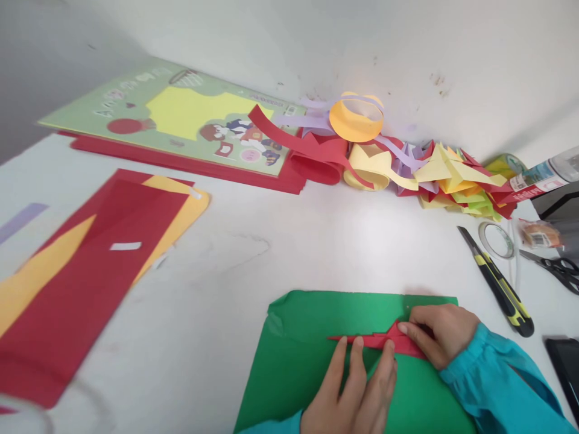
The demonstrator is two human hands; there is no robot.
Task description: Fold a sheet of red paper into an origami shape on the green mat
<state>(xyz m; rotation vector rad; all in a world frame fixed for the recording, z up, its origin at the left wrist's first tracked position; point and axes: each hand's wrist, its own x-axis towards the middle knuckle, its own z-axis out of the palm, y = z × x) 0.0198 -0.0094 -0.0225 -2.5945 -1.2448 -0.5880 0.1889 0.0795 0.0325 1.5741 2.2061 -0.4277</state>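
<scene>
A narrow folded red paper (pixel 373 342) with a pointed left end lies on a green sheet (pixel 289 374). My left hand (pixel 357 392) rests on it with fingers spread, the fingertips pressing along its near edge. At the paper's right end, my right hand (pixel 441 331) pinches a small raised flap between thumb and curled fingers. Part of the folded paper is hidden under both hands.
At left lie red sheets (pixel 104 259) and orange paper (pixel 181 235). A green booklet (pixel 172 126) sits at the back near curled paper strips (pixel 316 157) and folded paper pieces (pixel 452 175). At right are a utility knife (pixel 500 283), tape roll (pixel 496 240) and scissors (pixel 558 268).
</scene>
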